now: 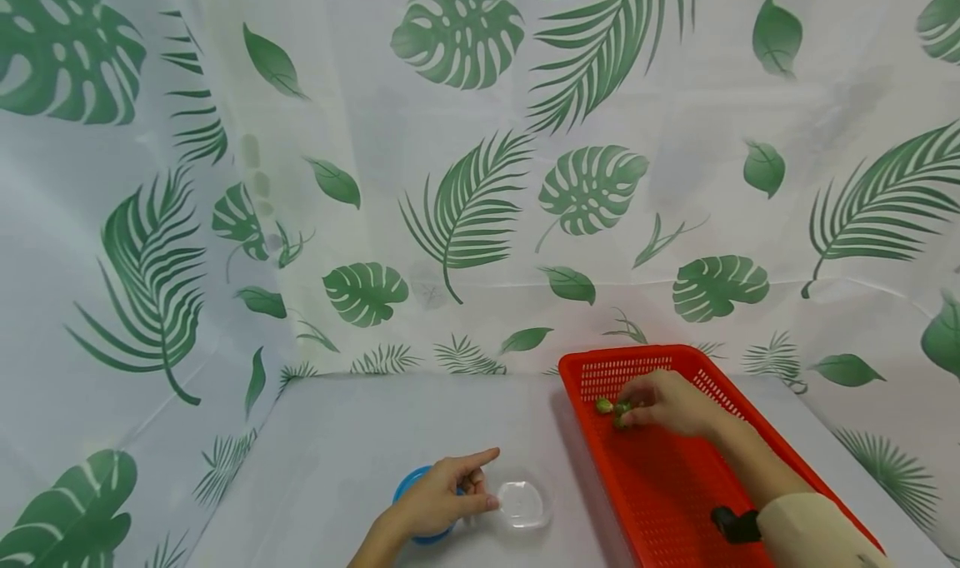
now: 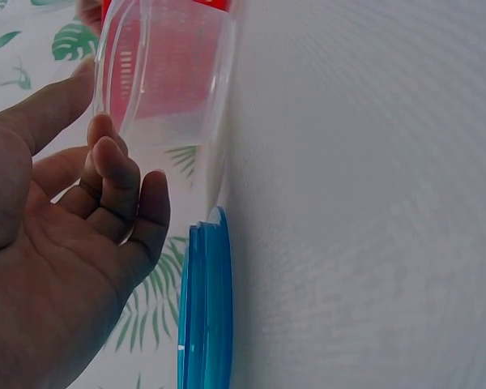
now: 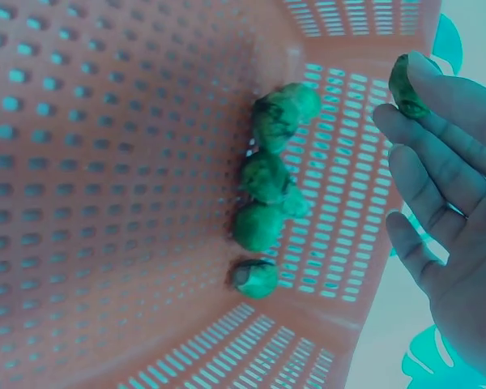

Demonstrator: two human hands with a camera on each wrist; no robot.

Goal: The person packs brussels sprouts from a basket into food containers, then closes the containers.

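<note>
My right hand is inside the red basket near its far end. In the right wrist view, thumb and fingertips pinch a small green Brussels sprout. Several other Brussels sprouts lie in the basket in an uneven row. My left hand hovers over a blue round lid and partly hides it. Its index finger points out, the other fingers bend loosely, and the thumb tip is right at the rim of a clear plastic container. No sprout shows in that container.
The basket's long perforated walls slope up around the right hand. A white table carries everything, backed by a white curtain printed with green leaves. A black strap-like piece sits at the right wrist.
</note>
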